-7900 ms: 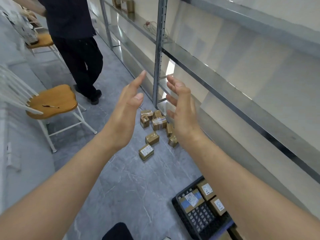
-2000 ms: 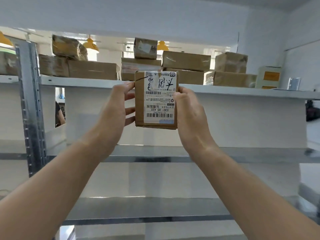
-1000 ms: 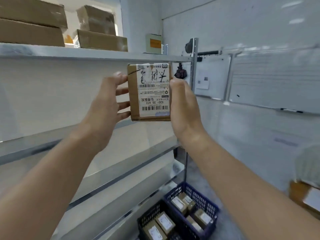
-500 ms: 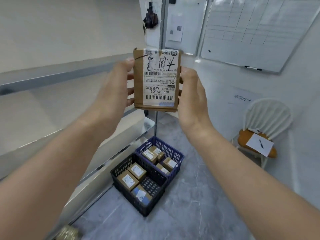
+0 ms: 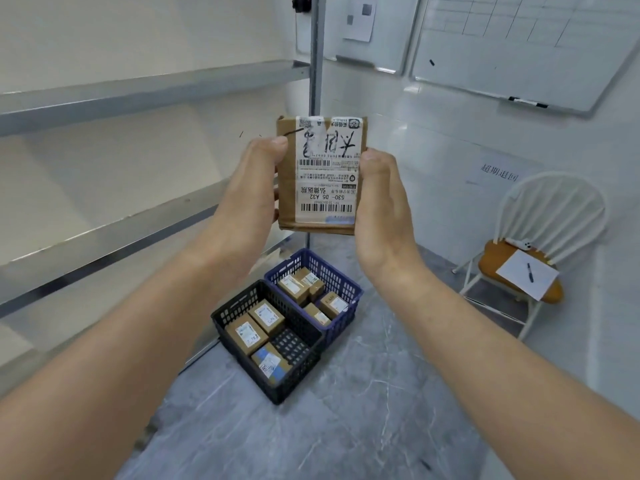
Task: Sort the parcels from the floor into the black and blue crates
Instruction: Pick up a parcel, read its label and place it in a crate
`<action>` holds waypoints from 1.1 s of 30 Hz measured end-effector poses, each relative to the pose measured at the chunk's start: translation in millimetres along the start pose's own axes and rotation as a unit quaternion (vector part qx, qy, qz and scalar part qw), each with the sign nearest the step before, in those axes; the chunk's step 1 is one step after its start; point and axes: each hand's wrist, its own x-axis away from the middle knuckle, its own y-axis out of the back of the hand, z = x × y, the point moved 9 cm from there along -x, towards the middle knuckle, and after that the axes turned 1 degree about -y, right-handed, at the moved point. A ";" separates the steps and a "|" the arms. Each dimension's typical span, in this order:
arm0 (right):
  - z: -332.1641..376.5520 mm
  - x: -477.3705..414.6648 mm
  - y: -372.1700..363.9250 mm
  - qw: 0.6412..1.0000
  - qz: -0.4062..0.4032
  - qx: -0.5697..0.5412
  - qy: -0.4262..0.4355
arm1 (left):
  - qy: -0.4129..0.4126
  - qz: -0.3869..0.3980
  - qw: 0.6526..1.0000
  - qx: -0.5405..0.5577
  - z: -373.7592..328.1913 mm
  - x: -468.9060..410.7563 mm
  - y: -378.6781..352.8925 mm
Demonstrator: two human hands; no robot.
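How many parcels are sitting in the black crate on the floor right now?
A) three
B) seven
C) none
A: three labelled cardboard parcels lie in the black crate, which stands right against the blue crate.

Eight parcels: one parcel (image 5: 322, 174) gripped between two hands, the left hand (image 5: 252, 188) and right hand (image 5: 381, 209). Three lie in the black crate (image 5: 301, 372), two side by side in its far half and one in its near corner. Four lie in the blue crate (image 5: 334, 273), spread over its bottom.

Two crates, touching side by side on the floor.

One chair (image 5: 550, 216) at the floor's right edge. Its seat bears one sheet (image 5: 519, 282), one pen (image 5: 530, 272) on that sheet and one small white item (image 5: 519, 243) at the seat's back edge.

Two boards on the wall: a wide whiteboard (image 5: 519, 46) and a narrow whiteboard (image 5: 391, 29). One wall sign (image 5: 498, 173).

Two rack levels, an upper shelf (image 5: 138, 88) and a lower shelf (image 5: 104, 237), and one post (image 5: 317, 46).
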 end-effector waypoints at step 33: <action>-285.5 -339.1 1.6 0.977 0.050 0.039 -0.202 | 0.175 -0.047 0.983 -0.029 229.8 -356.8 -85.6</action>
